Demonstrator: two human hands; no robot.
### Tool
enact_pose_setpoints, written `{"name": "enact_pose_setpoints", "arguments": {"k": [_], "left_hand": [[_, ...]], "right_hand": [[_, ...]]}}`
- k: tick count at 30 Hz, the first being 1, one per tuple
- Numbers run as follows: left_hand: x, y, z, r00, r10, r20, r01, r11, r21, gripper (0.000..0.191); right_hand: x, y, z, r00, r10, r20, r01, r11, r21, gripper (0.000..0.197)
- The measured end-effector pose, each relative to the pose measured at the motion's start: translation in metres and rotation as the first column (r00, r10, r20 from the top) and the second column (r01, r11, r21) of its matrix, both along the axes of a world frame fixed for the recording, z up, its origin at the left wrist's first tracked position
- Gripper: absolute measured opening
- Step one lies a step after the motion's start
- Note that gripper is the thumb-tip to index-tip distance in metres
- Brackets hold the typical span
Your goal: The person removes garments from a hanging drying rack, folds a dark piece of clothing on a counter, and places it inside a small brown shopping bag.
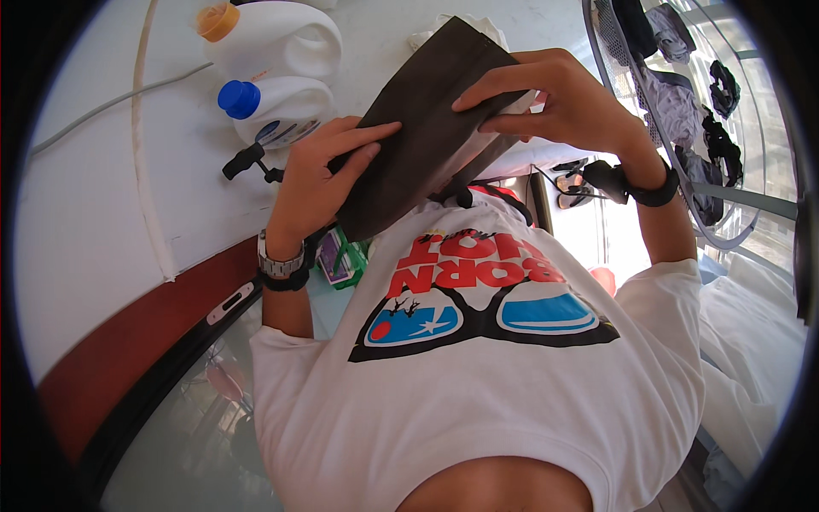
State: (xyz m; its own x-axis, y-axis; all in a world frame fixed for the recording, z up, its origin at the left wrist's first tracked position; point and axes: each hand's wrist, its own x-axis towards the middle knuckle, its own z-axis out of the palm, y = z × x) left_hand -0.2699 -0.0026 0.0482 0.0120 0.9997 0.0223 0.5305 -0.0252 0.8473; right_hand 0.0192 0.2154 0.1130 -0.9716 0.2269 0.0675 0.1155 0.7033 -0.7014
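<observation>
A dark brown, flat bag or folded sheet (422, 121) is held up in front of my chest, tilted, its material not clear. My left hand (326, 166) grips its left side, index finger and thumb on the near face, the other fingers hidden behind it. On the upper right, my right hand (537, 96) pinches the edge, with fingertips on the dark face and near a paler, shiny strip (473, 144) along the lower side. A metal watch (279, 259) and a black strap sit on my left wrist; another black strap (652, 185) is round my right wrist.
Beyond my left hand are a white jug with an orange cap (275, 45) and another with a blue cap (288, 105). A grey cable (115, 102) runs at left. A green and purple package (342, 259) lies low. At right hang clothes on a round mesh rack (678, 147), above white fabric (742, 326).
</observation>
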Motion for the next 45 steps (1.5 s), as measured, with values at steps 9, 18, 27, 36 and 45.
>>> {"name": "enact_pose_setpoints", "arguments": {"k": [9, 18, 27, 36, 45], "left_hand": [[0.037, -0.024, 0.011, 0.906, -0.016, -0.423, 0.061, 0.994, 0.094, 0.113], [0.040, -0.022, -0.002, 0.867, 0.038, -0.497, 0.058, 0.983, 0.176, 0.084], [0.031, -0.012, -0.012, 0.957, 0.085, -0.276, -0.027, 0.977, 0.210, 0.063], [0.023, 0.011, -0.012, 0.991, 0.068, -0.113, -0.052, 0.989, 0.141, 0.059], [-0.010, -0.020, -0.016, 0.992, 0.055, -0.114, -0.037, 0.986, 0.161, 0.060]], "right_hand": [[-0.009, 0.005, -0.013, 0.980, -0.060, -0.187, 0.066, 0.997, 0.027, 0.024], [-0.007, 0.011, 0.013, 0.994, 0.041, -0.096, -0.064, 0.966, -0.249, 0.030], [0.010, -0.009, 0.026, 0.994, -0.079, -0.079, 0.111, 0.794, 0.598, 0.067], [-0.028, -0.028, -0.015, 0.982, 0.187, -0.026, -0.086, 0.567, 0.819, 0.045], [-0.023, -0.015, -0.009, 0.978, 0.187, -0.094, -0.072, 0.723, 0.687, 0.026]]}}
